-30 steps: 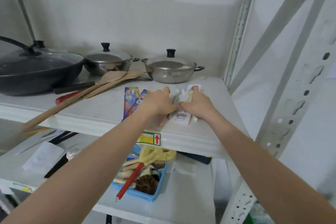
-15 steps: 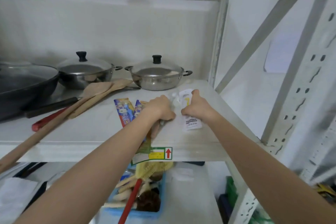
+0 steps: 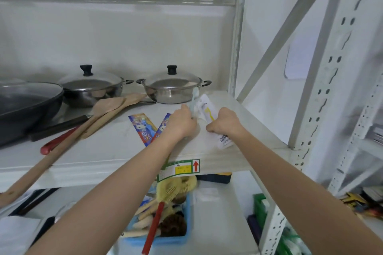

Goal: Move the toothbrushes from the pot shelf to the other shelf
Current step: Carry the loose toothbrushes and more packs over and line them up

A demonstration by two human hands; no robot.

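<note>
On the white pot shelf [image 3: 103, 157], my left hand [image 3: 181, 123] is closed around a pale blue toothbrush [image 3: 194, 97] whose head sticks up past my fingers. My right hand [image 3: 224, 123] grips a white packet with a yellow toothbrush [image 3: 208, 111] inside; the packet's lower end shows below my wrist. Two blue-and-red packaged toothbrushes [image 3: 143, 128] lie flat on the shelf just left of my left hand. The shelf below [image 3: 217, 223] is visible under my arms.
Two lidded steel pots [image 3: 173, 86] and a black pan [image 3: 27, 105] stand at the back left. Wooden spatulas [image 3: 107, 109] and a red-handled tool [image 3: 56, 144] lie across the shelf. On the lower shelf sits a blue tray of brushes [image 3: 165, 219]. Perforated uprights [image 3: 323, 99] stand to the right.
Both hands have closed on toothbrushes and tilted them up from the shelf surface. The view has shifted right and slightly closer.
</note>
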